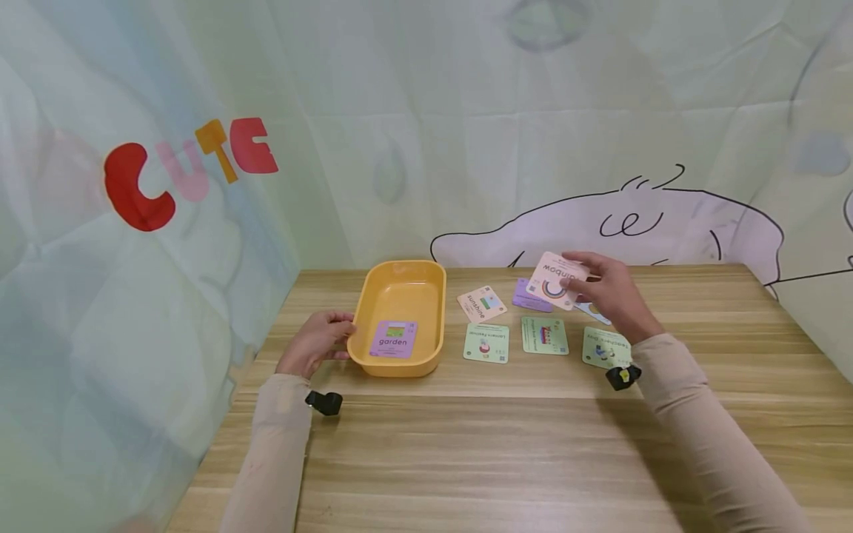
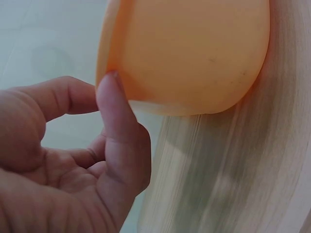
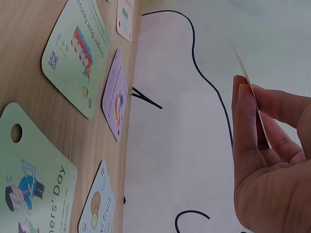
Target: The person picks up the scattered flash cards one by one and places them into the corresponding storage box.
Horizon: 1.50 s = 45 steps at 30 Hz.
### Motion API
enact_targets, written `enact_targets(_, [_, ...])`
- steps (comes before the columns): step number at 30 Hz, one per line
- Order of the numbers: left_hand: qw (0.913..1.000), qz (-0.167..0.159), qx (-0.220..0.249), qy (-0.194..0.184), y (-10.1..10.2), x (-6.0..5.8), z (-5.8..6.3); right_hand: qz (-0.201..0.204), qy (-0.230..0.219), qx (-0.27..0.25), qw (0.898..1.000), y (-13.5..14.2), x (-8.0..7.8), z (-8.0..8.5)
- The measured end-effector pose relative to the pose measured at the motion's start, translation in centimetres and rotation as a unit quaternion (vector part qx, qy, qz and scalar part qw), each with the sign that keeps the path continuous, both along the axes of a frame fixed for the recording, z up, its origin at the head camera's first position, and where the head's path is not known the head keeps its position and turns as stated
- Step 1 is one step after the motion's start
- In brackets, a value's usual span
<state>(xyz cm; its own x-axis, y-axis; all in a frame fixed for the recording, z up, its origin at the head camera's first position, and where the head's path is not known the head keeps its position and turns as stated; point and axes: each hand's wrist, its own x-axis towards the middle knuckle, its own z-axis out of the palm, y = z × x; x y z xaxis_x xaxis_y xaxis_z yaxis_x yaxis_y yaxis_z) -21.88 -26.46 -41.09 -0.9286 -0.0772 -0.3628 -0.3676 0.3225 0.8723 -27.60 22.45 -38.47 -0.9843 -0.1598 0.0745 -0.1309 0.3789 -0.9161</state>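
Note:
My right hand pinches a pink rainbow card between thumb and fingers, raised over the cards at the back of the table. In the right wrist view this card shows nearly edge-on. At the tray's near left corner, my left hand pinches the rim of a yellow plastic tray. Its thumb and a finger meet on the tray's edge in the left wrist view. Flat inside the tray, at the near end, lies a purple garden card.
Right of the tray lie a sunshine card, a green Lantern Festival card, a Dragon Boat Festival card and a Teachers' Day card. A purple card and a kiwi fruit card lie behind. A printed curtain hangs beyond the table.

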Motion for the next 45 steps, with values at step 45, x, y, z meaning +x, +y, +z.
enact_targets(45, [1.0, 0.003, -0.001, 0.005, -0.1, -0.1, -0.2, 0.035, -0.019, -0.037, 0.998, -5.2, -0.3, -0.6])
